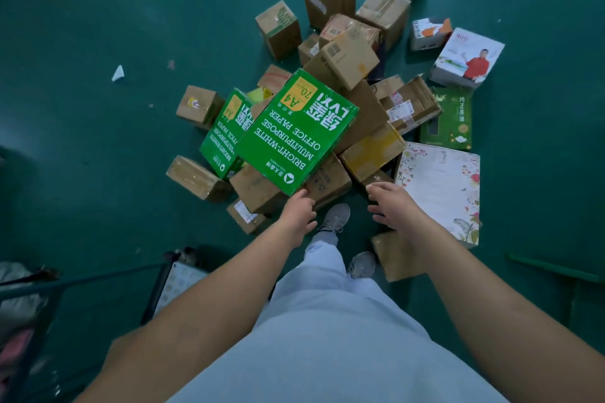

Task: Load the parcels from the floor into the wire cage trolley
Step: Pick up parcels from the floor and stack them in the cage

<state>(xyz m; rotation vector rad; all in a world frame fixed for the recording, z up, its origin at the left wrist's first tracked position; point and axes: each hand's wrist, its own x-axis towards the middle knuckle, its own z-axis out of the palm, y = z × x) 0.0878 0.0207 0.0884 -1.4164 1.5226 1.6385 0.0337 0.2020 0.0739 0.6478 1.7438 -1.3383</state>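
Note:
A heap of parcels lies on the green floor ahead of me, mostly brown cardboard boxes [350,56]. On top sits a large green office-paper box [294,131], tilted, with a second green box [226,131] beside it on the left. My left hand [298,213] grips the near bottom corner of the large green box. My right hand [393,203] hovers with loosely spread fingers over the pile, beside a white floral box [442,186], holding nothing. The wire cage trolley [39,304] shows at the lower left edge, its dark frame only partly in view.
A white box with a printed figure [468,59] and a dark green box [448,118] lie at the right. My feet [334,219] stand right at the pile's near edge. A brown box [393,255] lies by my right foot. Paper scraps [118,73] dot the left floor.

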